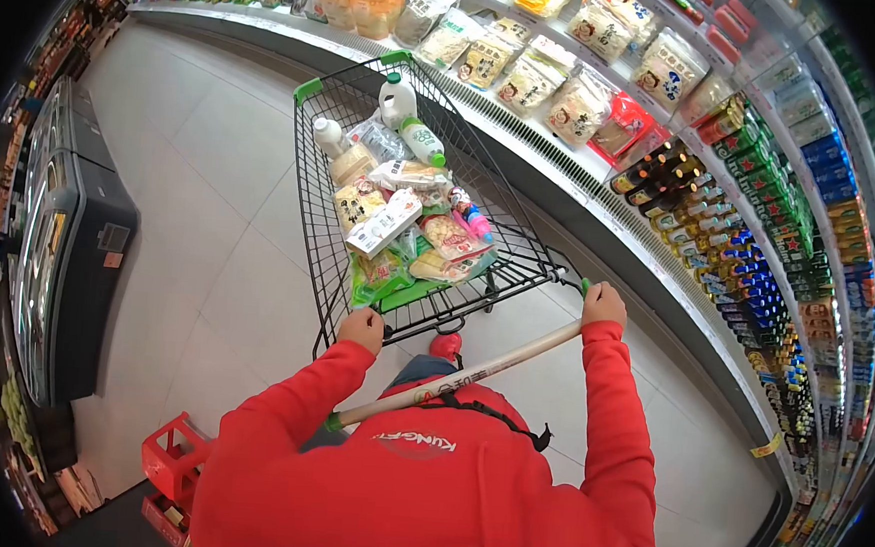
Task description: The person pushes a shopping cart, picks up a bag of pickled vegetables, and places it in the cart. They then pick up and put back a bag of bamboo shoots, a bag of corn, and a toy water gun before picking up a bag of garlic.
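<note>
Shopping cart [308,89] stands directly ahead of the person, its wire basket loaded and its handle bar [487,367] just before the red sweatshirt [424,493]. The left grip [362,330] is curled tight at the basket's near left corner, and the right grip [605,304] is closed round the green-tipped frame at the right; the two hold the cart from either side, probably for steadier steering, though the fingers' exact wrap is hidden. Toward the far end, a white jug [396,101] and a smaller white bottle [330,138] stand near the mesh, perhaps so that it props them, while a green-labelled bottle [424,140] leans beside the jug. Noodle packs [360,204] and other soft bags overlap in the middle, with a white box [384,222] lying tilted on top, likely since the pile beneath is uneven. Underneath is a pale tiled floor [181,288]. Around it, a curving store shelf [526,129] carries bagged noodles, then beer bottles [664,177] and cartons at the right; a dark freezer cabinet [93,252] stands at the left, well apart from the cart.
</note>
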### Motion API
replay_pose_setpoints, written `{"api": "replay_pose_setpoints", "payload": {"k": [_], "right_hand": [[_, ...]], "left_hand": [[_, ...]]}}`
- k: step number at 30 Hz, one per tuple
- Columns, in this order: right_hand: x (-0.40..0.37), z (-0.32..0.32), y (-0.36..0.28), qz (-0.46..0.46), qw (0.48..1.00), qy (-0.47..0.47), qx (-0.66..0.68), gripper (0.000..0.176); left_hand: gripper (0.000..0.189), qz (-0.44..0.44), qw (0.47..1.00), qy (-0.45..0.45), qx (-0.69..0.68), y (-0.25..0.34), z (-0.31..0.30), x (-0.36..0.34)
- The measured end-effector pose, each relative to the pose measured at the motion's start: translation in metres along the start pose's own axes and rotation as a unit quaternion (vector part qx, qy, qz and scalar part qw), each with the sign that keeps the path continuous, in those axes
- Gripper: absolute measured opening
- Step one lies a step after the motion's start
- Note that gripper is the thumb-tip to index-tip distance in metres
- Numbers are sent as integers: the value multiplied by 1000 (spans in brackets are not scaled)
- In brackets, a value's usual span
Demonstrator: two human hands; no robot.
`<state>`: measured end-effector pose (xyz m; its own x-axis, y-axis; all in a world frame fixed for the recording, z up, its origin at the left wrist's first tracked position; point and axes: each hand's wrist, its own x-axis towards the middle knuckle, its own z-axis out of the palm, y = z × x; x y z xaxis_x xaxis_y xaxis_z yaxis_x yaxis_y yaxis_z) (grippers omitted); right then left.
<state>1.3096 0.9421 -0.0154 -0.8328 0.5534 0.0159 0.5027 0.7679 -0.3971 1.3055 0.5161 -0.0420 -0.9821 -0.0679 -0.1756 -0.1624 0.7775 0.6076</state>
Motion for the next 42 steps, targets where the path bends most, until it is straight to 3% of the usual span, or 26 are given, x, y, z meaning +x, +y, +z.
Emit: {"api": "replay_pose_setpoints", "payload": {"k": [2,3,9,10,18,21,23,25,28,31,32,35,42], "right_hand": [[21,-1,-12,-6,1000,-11,-23,30],[18,-15,20,-27,999,-17,-25,30],[66,-3,-14,-64,996,-33,-59,29],[61,-12,6,-80,995,-26,-57,29],[124,-11,5,-137,989,-57,-9,31],[135,-6,-11,-187,981,-55,-8,26],[141,3,-21,-271,963,-8,4,21],[150,-3,-18,-322,945,-61,-5,24],[160,-3,-21,-348,930,-113,35,35],[175,-14,-20,-340,922,-180,34,41],[176,-14,-25,-333,924,-187,31,41],[189,-4,-25,-340,919,-197,45,41],[223,3,-33,-362,903,-215,82,40]], "left_hand": [[22,6,1000,13,0,1,5,11],[22,4,999,33,-1,16,29,-29],[22,-2,999,48,-4,16,25,11],[22,-5,998,66,-18,24,42,-19],[19,-80,990,111,-18,63,59,-10],[17,-80,974,209,-44,70,56,-1],[20,-57,966,253,5,64,57,5],[23,-83,949,300,49,66,70,3],[25,-206,913,346,71,85,79,13],[30,-272,891,351,92,142,98,5],[25,-250,892,365,93,129,117,14],[19,-308,927,188,101,178,114,18],[24,-282,930,216,94,178,126,34]]}}
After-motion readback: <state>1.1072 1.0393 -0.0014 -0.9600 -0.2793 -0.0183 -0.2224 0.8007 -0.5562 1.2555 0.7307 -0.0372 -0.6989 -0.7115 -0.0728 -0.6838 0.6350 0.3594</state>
